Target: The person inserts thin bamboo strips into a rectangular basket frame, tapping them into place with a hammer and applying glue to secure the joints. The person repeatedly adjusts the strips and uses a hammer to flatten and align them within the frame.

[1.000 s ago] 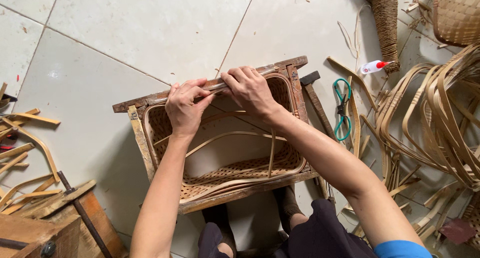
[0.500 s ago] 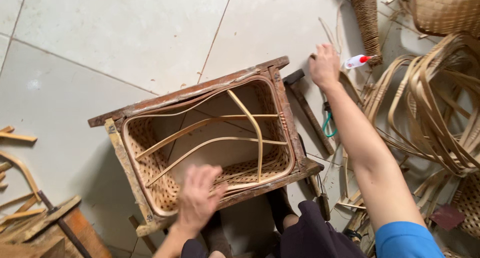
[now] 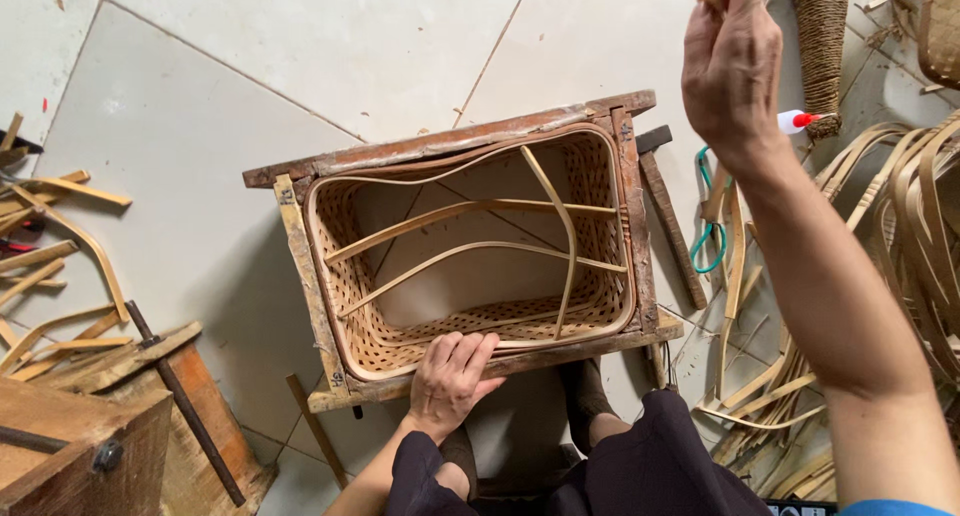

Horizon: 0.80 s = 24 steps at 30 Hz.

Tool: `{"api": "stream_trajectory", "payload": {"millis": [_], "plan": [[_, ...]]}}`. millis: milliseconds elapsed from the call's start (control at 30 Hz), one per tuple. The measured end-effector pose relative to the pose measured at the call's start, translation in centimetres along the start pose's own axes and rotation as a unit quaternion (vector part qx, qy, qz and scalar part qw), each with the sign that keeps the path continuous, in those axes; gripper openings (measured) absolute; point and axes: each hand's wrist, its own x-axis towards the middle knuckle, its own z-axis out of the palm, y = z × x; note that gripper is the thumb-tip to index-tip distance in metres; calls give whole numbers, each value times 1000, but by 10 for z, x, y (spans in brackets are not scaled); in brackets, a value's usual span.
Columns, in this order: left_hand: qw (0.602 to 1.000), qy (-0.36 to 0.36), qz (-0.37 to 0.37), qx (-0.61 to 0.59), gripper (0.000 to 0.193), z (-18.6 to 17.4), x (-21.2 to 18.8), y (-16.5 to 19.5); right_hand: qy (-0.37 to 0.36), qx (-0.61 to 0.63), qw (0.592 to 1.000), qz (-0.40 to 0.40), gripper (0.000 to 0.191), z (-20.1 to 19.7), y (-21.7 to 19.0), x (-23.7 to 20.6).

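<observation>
Head view: a wooden frame (image 3: 455, 154) stands on the tiled floor (image 3: 300, 46), with a half-woven basket (image 3: 470, 326) set inside it, its open side up. Thin bamboo strips (image 3: 470, 211) bow across the basket's opening, one running crosswise near its right end.

The left hand (image 3: 452, 379) lies flat on the near rail of the frame, fingers spread over the woven rim at about the middle of that edge; it presses there and is not closed round anything. The right hand (image 3: 733, 61) is raised well above the floor, up at the top edge of the picture, beyond the frame's far right corner. Its fingers are drawn together round something small and pale whose tip just shows; what it is cannot be told.

Just right of the frame a dark wooden bar (image 3: 670, 226) lies on the floor, with green-handled scissors (image 3: 708, 238) beside it. Farther right lies a small white bottle with a red cap (image 3: 798, 122) against a tall woven cone (image 3: 825, 46). Loose cane strips (image 3: 900, 206) pile up along the right side. Wood offcuts (image 3: 50, 266) and a wooden block (image 3: 90, 436) sit at the lower left.
</observation>
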Motion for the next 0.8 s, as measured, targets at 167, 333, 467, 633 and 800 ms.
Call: {"api": "stream_trajectory", "payload": {"millis": [167, 333, 467, 633, 800], "plan": [[1000, 15, 17, 5, 57, 2, -7, -5, -109, 374, 887, 248, 18, 10, -128, -20], [998, 22, 13, 51, 46, 4, -9, -3, -145, 297, 908, 257, 25, 70, -175, -48], [999, 31, -4, -21, 57, -2, -7, -1, -124, 297, 911, 258, 26, 98, -170, -71], [999, 26, 9, -36, 54, -6, -3, -2, -128, 282, 908, 283, 25, 107, -169, -80], [1000, -9, 2, 3, 42, -10, 0, 1, -200, 233, 899, 312, 25, 106, -169, -78]]}}
